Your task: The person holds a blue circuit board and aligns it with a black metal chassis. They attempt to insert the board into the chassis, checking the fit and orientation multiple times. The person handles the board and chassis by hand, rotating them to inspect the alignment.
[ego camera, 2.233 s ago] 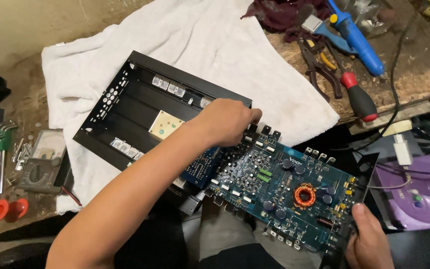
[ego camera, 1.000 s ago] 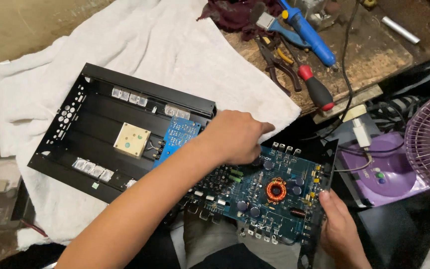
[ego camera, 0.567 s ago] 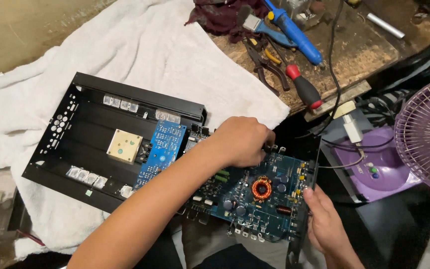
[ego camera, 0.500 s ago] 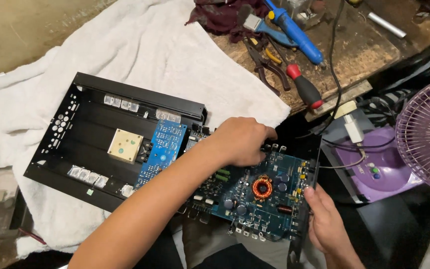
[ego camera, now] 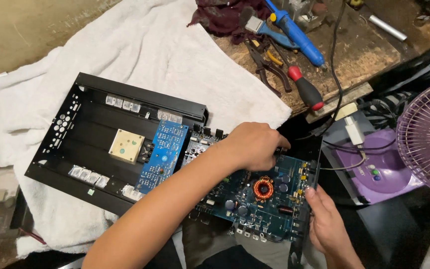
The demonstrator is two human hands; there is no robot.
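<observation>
Across the wooden worktop [ego camera: 359,55] a white towel [ego camera: 125,60] is spread, and on it lies a black metal chassis [ego camera: 95,144], open side up, with a small beige square block [ego camera: 126,145] on its floor. At the right edge stands a purple fan [ego camera: 424,139] on its purple base. Partly inside the chassis and jutting out toward the person is a blue-green circuit board [ego camera: 260,199] with a copper-wound toroid coil [ego camera: 263,188] near its middle; a smaller bright blue board [ego camera: 162,154] stands on its left part. The left hand [ego camera: 255,145] reaches over the board and grips its far edge, fingers curled shut on it. The right hand [ego camera: 324,224] clasps the board's near right corner, thumb on the edge. Behind the towel lie a blue-handled tool [ego camera: 294,32], dark pliers [ego camera: 267,67] and a red-and-black screwdriver [ego camera: 305,92], all well apart from the hands.
</observation>
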